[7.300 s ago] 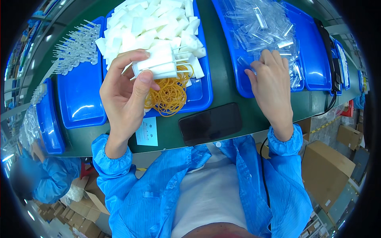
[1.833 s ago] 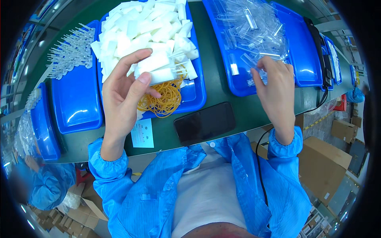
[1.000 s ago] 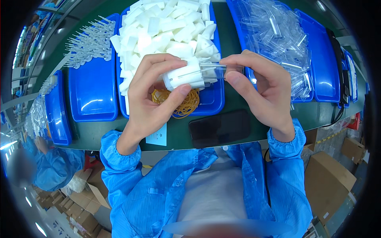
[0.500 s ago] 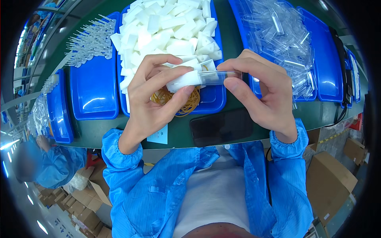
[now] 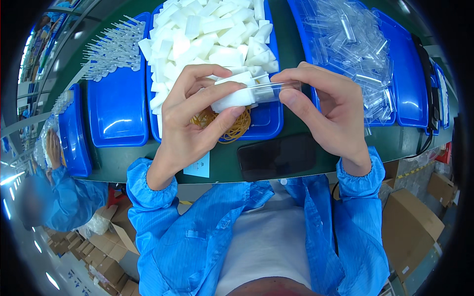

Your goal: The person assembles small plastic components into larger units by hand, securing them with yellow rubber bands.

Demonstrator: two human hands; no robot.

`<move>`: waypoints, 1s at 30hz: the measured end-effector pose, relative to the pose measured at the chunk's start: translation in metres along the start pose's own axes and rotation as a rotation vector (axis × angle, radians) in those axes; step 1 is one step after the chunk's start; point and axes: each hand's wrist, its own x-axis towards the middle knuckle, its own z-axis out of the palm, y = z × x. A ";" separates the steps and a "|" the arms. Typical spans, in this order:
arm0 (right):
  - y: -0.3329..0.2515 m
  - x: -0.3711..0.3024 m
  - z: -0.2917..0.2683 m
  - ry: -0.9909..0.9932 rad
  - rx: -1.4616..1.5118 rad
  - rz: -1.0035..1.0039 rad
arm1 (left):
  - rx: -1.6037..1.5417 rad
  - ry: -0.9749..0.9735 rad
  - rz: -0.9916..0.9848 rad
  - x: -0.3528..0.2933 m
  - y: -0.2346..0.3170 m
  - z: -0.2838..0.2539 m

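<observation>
Clear tube (image 5: 266, 92): at the centre of the frame, its long axis nearly level, rising slightly toward the right.
White blocks (image 5: 236, 100): just left of the tube and touching its left end; whether one fits into the other cannot be told.
Right hand (image 5: 328, 101): the nearer to the tube, thumb and fingers pinching its right end.
Left hand (image 5: 190, 108): fingers wrapped around the white blocks from the left.
Rubber bands (image 5: 238, 128): a yellow tangle beneath the left hand, in a blue tray (image 5: 266, 126) heaped with white pieces (image 5: 212, 29).
Tube pile (image 5: 348, 54): upper right of the frame, beyond the right hand.
Worktop (image 5: 123, 164): green, with a dark phone (image 5: 276, 157) lying flat near its front edge.
Room: a co-worker's blue sleeve (image 5: 81, 202) at lower left; a cardboard box (image 5: 410, 229) at lower right.
</observation>
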 end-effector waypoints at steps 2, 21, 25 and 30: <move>0.002 -0.001 0.001 0.010 0.075 0.031 | 0.019 -0.013 0.009 0.000 0.000 0.000; -0.008 0.002 -0.011 -0.009 -0.214 -0.174 | -0.668 -0.082 -0.190 0.002 -0.017 -0.015; -0.009 0.003 0.003 -0.045 -0.323 -0.318 | -0.753 -0.113 -0.186 -0.001 -0.011 -0.002; -0.008 0.003 0.005 -0.014 -0.365 -0.304 | -0.783 -0.113 -0.189 0.001 -0.009 -0.001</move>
